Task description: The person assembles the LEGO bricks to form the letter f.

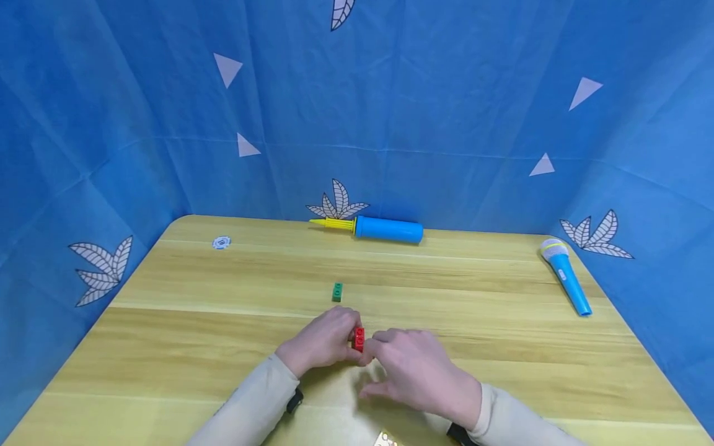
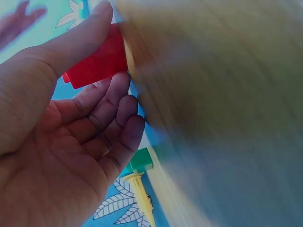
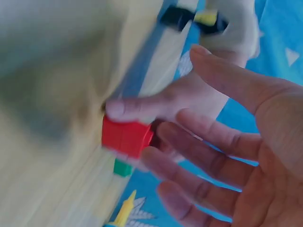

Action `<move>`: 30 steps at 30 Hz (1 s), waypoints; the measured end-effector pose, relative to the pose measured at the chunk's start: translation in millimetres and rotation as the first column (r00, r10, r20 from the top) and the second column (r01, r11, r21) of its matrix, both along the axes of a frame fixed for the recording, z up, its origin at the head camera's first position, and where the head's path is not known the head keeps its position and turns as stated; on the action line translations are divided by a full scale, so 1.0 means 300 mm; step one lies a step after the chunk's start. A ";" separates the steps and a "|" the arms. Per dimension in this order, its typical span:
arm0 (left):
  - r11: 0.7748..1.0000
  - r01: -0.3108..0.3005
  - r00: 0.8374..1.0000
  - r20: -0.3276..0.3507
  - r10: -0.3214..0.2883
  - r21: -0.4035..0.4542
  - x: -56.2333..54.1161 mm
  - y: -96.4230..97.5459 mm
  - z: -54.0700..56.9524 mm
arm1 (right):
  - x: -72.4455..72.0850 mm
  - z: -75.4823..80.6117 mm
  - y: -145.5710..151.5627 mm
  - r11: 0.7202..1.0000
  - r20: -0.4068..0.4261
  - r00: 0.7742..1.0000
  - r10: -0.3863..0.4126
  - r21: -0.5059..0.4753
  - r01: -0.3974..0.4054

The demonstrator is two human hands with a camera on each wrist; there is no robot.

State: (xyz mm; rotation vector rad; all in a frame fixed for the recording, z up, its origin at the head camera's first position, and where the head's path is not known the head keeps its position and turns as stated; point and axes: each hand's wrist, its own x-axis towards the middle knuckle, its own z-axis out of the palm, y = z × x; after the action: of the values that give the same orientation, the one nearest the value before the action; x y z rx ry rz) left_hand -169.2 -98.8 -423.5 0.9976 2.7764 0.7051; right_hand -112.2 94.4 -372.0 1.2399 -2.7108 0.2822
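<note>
A red toy building brick [image 1: 359,339] with studs is pinched between the thumb and fingers of my left hand [image 1: 326,342], low at the tabletop. In the left wrist view, the thumb lies over one side of the red brick [image 2: 102,61] and the fingertips are on the other. My right hand [image 1: 421,375] is just right of the brick, its fingers loosely spread and nothing held. From the right wrist, its fingertips appear close to the studded side of the red brick [image 3: 125,137]. Beyond the left hand, a small green brick [image 1: 337,292] stands on the table.
A blue and yellow hand pump [image 1: 389,229] lies along the table's back edge. At the right is a blue toy microphone [image 1: 570,282], and a round white-and-blue chip [image 1: 221,242] lies back left. A small pale, patterned piece [image 1: 385,439] shows at the front edge. Blue curtains [image 1: 390,111] surround the table.
</note>
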 end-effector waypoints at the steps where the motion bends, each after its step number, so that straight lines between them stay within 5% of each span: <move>1: 1.000 -0.005 1.000 0.003 0.005 -0.004 0.001 0.000 0.001 | 0.021 0.003 0.003 1.000 0.023 1.000 0.002 0.023 -0.002; 7: 1.000 -0.020 1.000 0.017 0.021 -0.024 0.003 0.001 -0.001 | 0.133 -0.017 0.025 0.989 0.248 0.968 0.041 0.125 -0.074; 13: 1.000 -0.023 1.000 0.006 0.023 -0.017 0.006 -0.002 0.002 | 0.197 -0.083 0.044 0.978 0.305 0.951 -0.057 0.209 -0.009; 17: 0.999 -0.032 0.999 0.020 0.033 -0.021 0.007 -0.002 0.000 | 0.212 -0.116 0.054 0.974 0.295 0.948 -0.118 0.221 0.052; 22: 0.999 -0.041 0.999 0.024 0.041 -0.031 0.008 -0.001 -0.002 | 0.210 -0.143 0.063 0.969 0.276 0.953 -0.127 0.241 0.059; 30: 0.998 -0.050 0.998 0.032 0.050 -0.027 0.009 -0.001 0.006 | 0.200 -0.150 0.060 0.967 0.342 0.930 -0.134 0.252 0.047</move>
State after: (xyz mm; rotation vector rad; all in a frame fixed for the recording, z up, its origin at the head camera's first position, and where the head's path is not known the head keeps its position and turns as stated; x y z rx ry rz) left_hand -166.5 -99.1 -421.7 0.9067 2.7841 0.6833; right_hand -52.3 112.4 -417.0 1.2164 -3.1878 0.1876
